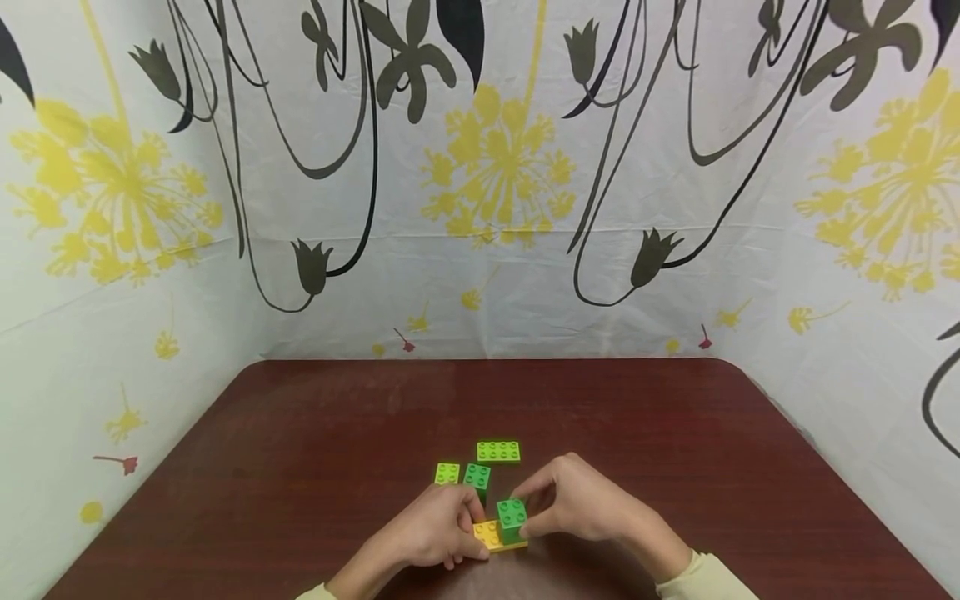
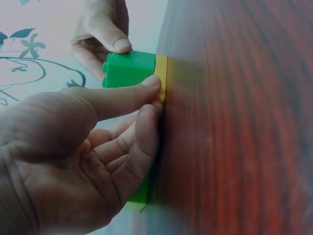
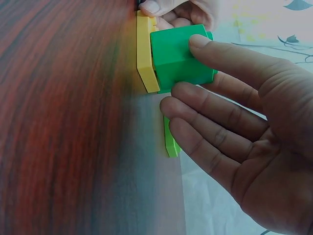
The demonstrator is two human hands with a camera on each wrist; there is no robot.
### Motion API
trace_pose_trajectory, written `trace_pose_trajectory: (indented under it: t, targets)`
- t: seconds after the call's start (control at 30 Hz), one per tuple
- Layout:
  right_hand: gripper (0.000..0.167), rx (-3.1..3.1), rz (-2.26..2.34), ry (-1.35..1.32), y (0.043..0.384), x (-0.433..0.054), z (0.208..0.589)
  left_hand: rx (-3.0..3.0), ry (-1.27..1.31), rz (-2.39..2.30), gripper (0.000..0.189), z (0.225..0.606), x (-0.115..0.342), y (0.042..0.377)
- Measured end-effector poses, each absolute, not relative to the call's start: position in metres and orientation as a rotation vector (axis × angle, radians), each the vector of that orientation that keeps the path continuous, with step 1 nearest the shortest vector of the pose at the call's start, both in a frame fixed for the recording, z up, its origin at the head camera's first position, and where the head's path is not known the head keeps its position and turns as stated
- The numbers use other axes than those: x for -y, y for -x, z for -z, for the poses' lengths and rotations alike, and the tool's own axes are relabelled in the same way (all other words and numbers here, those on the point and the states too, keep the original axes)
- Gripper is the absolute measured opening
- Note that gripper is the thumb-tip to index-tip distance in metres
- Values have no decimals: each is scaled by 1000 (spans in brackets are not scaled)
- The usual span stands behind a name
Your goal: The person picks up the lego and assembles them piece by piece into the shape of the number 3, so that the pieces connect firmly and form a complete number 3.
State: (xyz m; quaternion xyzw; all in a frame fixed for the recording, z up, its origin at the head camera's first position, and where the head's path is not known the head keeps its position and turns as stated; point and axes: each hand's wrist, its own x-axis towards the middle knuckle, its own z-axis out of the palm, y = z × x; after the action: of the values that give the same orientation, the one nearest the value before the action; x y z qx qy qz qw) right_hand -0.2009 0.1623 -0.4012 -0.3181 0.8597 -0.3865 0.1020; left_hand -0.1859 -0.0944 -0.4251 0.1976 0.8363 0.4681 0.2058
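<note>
In the head view, my left hand (image 1: pixel 435 525) holds the left end of a thin yellow building-block plate (image 1: pixel 486 536), thumb at its near edge. A green block (image 1: pixel 512 518) with studs on top stands on the plate's right end. My right hand (image 1: pixel 581 504) pinches that block between thumb and fingers from the right. Seen from the right wrist, the green block (image 3: pixel 178 56) sits against the yellow plate (image 3: pixel 145 54), with a narrow dark line between them. The left wrist view shows the left thumb beside the block on the plate (image 2: pixel 163 78).
Beyond the hands lie a light green plate (image 1: pixel 498 452), a small light green block (image 1: pixel 447 473) and a second green block (image 1: pixel 477 476). They rest on the dark red-brown wooden table (image 1: pixel 337 433). A patterned white sheet (image 1: pixel 510 317) hangs around the table's back and sides.
</note>
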Motion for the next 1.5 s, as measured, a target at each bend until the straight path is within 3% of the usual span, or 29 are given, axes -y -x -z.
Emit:
trace_pose_trajectory:
  t: [0.57, 1.03, 1.2, 1.5]
  targets:
    - [37, -2534, 1095, 924, 200, -162, 400, -2321, -541, -1284, 26, 424, 95, 186]
    - [36, -2548, 1095, 942, 202, -163, 402, -2352, -616, -1258, 12, 410, 107, 191]
    - [37, -2553, 1096, 942, 201, -163, 401, -2492, -608, -1285, 25, 397, 119, 197]
    - [37, -2551, 1112, 927, 200, -162, 402, -2846, -362, -1012, 42, 400, 126, 200]
